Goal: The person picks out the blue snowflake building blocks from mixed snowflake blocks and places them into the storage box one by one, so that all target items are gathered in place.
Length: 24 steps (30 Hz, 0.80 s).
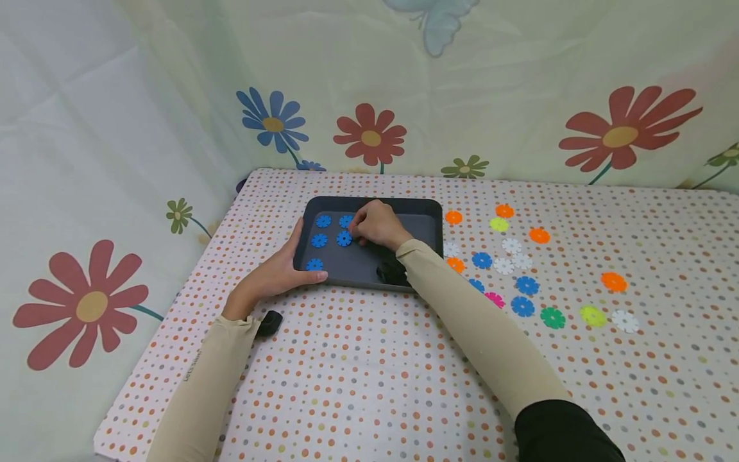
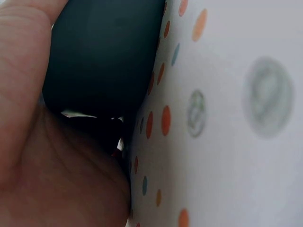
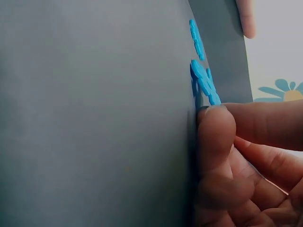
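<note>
A dark grey rectangular tray (image 1: 353, 266) lies on the table with several blue notched plastic discs (image 1: 319, 240) in its left part. My left hand (image 1: 276, 274) grips the tray's near left corner, thumb along the front rim and fingers up the left side. In the left wrist view, the thumb and palm lie against the dark tray wall (image 2: 104, 52). Inside the tray, my right hand (image 1: 380, 224) pinches a blue notched disc (image 3: 207, 84) between thumb and forefinger. That disc is tilted close over the tray floor (image 3: 94, 113), with another blue disc (image 3: 196, 40) just beyond it.
Loose notched discs lie right of the tray: orange (image 1: 539, 235), blue (image 1: 522, 306), white (image 1: 511, 246), green (image 1: 553, 317), yellow (image 1: 593, 316) and pink (image 1: 494, 299). My right forearm (image 1: 479, 327) crosses the tray's near right corner. A flowered curtain (image 1: 508, 77) hangs behind the dotted tablecloth (image 1: 358, 385).
</note>
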### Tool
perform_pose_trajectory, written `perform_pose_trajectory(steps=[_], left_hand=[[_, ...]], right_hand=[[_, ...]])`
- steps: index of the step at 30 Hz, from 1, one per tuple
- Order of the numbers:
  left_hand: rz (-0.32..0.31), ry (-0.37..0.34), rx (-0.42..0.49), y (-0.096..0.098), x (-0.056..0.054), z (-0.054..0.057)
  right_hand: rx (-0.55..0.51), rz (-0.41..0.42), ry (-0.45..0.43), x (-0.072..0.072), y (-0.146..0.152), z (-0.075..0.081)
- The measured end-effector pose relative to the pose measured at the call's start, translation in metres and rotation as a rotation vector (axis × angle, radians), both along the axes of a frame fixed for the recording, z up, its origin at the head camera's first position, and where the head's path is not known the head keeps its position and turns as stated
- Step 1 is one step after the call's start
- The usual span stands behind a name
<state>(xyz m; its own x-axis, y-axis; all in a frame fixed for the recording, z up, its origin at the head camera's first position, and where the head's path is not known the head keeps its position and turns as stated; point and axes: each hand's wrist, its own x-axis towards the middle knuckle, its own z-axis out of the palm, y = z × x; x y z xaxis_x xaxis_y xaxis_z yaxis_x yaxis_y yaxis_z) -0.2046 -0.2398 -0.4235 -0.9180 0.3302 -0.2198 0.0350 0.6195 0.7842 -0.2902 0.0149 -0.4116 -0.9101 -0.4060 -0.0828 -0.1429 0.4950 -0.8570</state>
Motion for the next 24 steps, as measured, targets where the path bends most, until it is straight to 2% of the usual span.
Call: perform_pose_trajectory(steps=[5,11,24], left_hand=[[0.0,0.001,0.002,-0.0007,-0.0004,-0.0003],[-0.002,0.003,0.0,-0.0002,-0.0008,0.0],[0.002,-0.004,-0.008,0.0012,-0.0005,0.0004]], right_hand=[[-0.043,0.013,-0.01,0.0018,-0.0008,0.0009],[-0.123,0.005,-0.064,0.0023,-0.0007,0.0014],[-0.188,-0.064,-0.089,0.0067,0.0011,0.0016]])
